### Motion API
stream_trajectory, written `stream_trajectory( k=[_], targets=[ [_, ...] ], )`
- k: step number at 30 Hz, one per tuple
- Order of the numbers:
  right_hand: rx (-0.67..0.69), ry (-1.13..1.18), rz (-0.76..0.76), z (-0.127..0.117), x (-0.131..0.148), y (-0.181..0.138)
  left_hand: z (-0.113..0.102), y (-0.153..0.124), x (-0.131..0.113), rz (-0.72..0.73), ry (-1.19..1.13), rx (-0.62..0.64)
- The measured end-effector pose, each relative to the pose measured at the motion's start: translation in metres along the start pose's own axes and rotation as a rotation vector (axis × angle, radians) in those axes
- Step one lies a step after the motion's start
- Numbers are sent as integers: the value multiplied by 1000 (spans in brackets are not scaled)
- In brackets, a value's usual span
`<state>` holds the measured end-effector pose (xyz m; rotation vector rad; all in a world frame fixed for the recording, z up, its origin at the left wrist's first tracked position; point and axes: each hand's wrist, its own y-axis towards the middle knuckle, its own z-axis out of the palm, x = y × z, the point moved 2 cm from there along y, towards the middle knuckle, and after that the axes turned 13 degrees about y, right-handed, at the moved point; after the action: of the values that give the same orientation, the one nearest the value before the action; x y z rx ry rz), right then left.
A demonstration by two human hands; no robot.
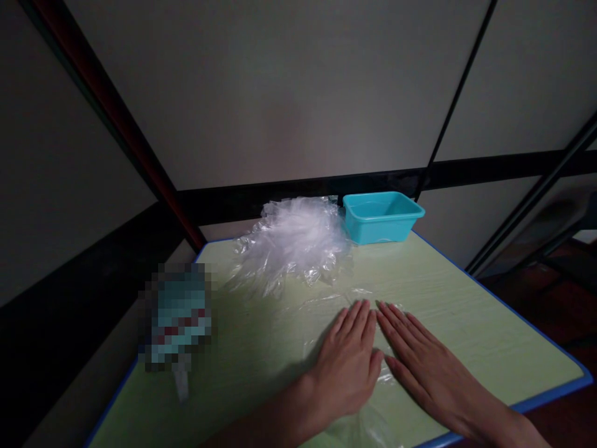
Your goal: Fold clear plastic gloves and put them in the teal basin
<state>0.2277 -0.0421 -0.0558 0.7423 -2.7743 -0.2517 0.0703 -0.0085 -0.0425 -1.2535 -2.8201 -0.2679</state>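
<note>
A thin clear plastic bag (366, 426) lies spread on the pale green table (448, 292), its outline hard to make out. My left hand (349, 361) rests flat on it, fingers stretched out and pointing away from me. Close beside it, my right hand (422, 358) also lies flat, with its fingers extended and angled toward the left hand. Both palms face down, and neither hand grips anything. Beyond the fingertips sits a loose heap of crumpled clear plastic bags (298, 239).
A turquoise plastic basin (385, 218) stands at the table's far right corner, next to the heap. On the left edge is a blurred-out teal item (180, 317) with a pale strip below it. Panelled walls (298, 93) rise behind the table, which has blue edging.
</note>
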Motion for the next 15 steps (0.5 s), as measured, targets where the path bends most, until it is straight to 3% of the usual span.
stream_trajectory(
  k=[15],
  targets=[
    [-13, -64, -24, -1, -1, -2, -2, -56, 66, -120, 41, 105]
  ],
)
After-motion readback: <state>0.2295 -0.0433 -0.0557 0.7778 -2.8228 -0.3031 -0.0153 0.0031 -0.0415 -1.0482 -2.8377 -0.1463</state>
